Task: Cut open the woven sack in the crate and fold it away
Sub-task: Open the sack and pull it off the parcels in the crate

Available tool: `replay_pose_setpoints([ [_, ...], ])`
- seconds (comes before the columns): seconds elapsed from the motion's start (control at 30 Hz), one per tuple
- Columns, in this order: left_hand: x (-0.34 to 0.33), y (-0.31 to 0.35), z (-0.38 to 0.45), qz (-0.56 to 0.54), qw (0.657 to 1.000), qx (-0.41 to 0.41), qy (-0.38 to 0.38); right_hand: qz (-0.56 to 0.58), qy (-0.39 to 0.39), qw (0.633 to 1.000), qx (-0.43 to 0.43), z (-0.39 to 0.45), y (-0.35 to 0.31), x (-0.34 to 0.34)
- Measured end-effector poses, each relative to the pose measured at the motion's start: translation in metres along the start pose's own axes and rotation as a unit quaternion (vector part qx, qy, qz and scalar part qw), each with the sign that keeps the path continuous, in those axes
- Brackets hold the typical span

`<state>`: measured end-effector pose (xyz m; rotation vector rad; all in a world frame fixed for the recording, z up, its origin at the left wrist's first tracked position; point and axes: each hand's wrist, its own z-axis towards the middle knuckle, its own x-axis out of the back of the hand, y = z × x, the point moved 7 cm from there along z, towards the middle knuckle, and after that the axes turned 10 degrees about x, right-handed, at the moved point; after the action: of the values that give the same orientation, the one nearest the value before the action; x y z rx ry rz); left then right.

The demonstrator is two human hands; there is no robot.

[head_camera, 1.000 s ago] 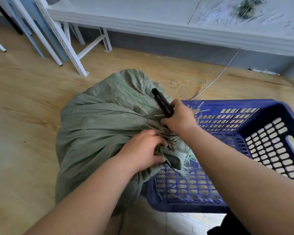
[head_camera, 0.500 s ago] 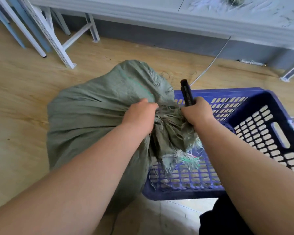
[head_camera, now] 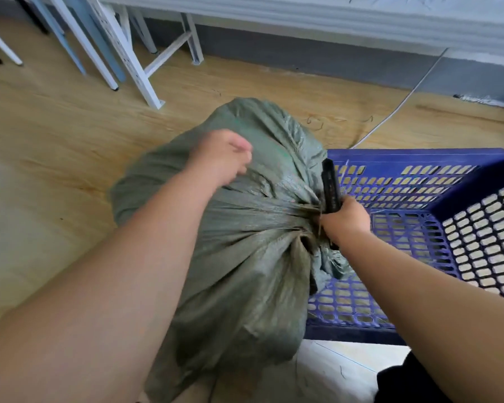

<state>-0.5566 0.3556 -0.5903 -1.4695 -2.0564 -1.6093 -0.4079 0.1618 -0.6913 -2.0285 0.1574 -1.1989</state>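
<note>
Our left hand point(head_camera: 220, 158) has moved from the tied neck up onto the woven sack point(head_camera: 245, 228) at centre frame, loosely curled, steadying it. Right of centre, our right hand point(head_camera: 346, 219) grasps the black cutter point(head_camera: 330, 186) at the neck, over the blue crate point(head_camera: 419, 158).

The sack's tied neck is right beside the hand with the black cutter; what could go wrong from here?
1. The right hand holds the black cutter against the bunched neck of the sack; a slip could bring it toward the left forearm nearby.
2. The sack lies half over the blue crate rim, so it might roll off when cut.
</note>
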Motion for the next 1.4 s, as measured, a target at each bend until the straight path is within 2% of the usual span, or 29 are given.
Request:
replay_pose_setpoints([
  [0.03, 0.024, -0.010, 0.010, 0.067, 0.991, 0.006, 0.116, 0.003, 0.003, 1.000, 0.003, 0.000, -0.002, -0.001],
  [0.07, 0.033, -0.021, 0.018, 0.166, 0.972, 0.017, 0.164, 0.007, 0.004, 1.000, 0.010, -0.002, -0.004, -0.001],
  [0.13, 0.025, -0.038, 0.028, 0.317, 0.938, 0.015, 0.136, 0.011, 0.009, 1.000, 0.017, -0.005, -0.007, -0.003],
  [0.2, 0.010, -0.042, 0.033, 0.365, 0.923, -0.032, 0.120, 0.012, 0.011, 1.000, 0.021, -0.008, -0.008, -0.003],
  [0.27, 0.009, -0.038, 0.036, 0.345, 0.923, -0.069, 0.153, 0.011, 0.007, 1.000, 0.029, -0.010, -0.011, -0.005],
  [0.37, 0.018, -0.024, 0.030, 0.274, 0.939, -0.057, 0.201, 0.023, -0.035, 0.999, 0.031, -0.011, -0.012, -0.014],
  [0.47, 0.020, 0.004, 0.011, 0.200, 0.947, -0.087, 0.236, 0.079, -0.060, 0.995, -0.009, -0.014, -0.006, -0.024],
  [0.57, 0.003, 0.028, -0.015, 0.158, 0.947, -0.154, 0.233, 0.189, 0.034, 0.977, -0.091, -0.013, 0.008, -0.007],
  [0.63, -0.011, 0.032, -0.028, 0.159, 0.942, -0.185, 0.230, 0.178, 0.118, 0.972, -0.094, -0.008, 0.011, 0.018],
  [0.73, -0.009, 0.036, -0.038, 0.122, 0.940, -0.198, 0.251, 0.105, 0.225, 0.969, -0.006, -0.004, -0.009, 0.056],
  [0.8, -0.006, 0.044, -0.042, 0.094, 0.941, -0.207, 0.250, 0.120, 0.255, 0.956, 0.083, -0.007, -0.040, 0.071],
  [0.83, -0.007, 0.050, -0.044, 0.087, 0.942, -0.214, 0.244, 0.151, 0.240, 0.950, 0.127, -0.008, -0.059, 0.072],
  [0.93, -0.009, 0.062, -0.046, 0.070, 0.948, -0.224, 0.215, 0.231, 0.113, 0.939, 0.230, -0.007, -0.116, 0.060],
  [1.0, -0.007, 0.061, -0.038, 0.042, 0.962, -0.197, 0.182, 0.185, 0.039, 0.950, 0.249, -0.004, -0.133, 0.049],
  [1.1, -0.012, 0.050, -0.024, 0.067, 0.980, -0.157, 0.101, 0.003, 0.038, 0.963, 0.267, -0.004, -0.131, 0.043],
  [1.2, -0.011, 0.038, -0.015, 0.094, 0.985, -0.146, -0.019, -0.031, 0.063, 0.969, 0.235, -0.002, -0.109, 0.039],
  [1.23, -0.003, 0.031, -0.010, 0.117, 0.984, -0.130, -0.032, -0.030, 0.059, 0.973, 0.221, -0.002, -0.101, 0.037],
  [1.3, 0.020, 0.014, 0.005, 0.196, 0.977, -0.082, 0.007, -0.023, 0.049, 0.977, 0.205, -0.001, -0.090, 0.036],
  [1.4, 0.041, -0.013, 0.016, 0.332, 0.940, 0.012, 0.075, -0.016, 0.060, 0.977, 0.203, -0.001, -0.087, 0.038],
])
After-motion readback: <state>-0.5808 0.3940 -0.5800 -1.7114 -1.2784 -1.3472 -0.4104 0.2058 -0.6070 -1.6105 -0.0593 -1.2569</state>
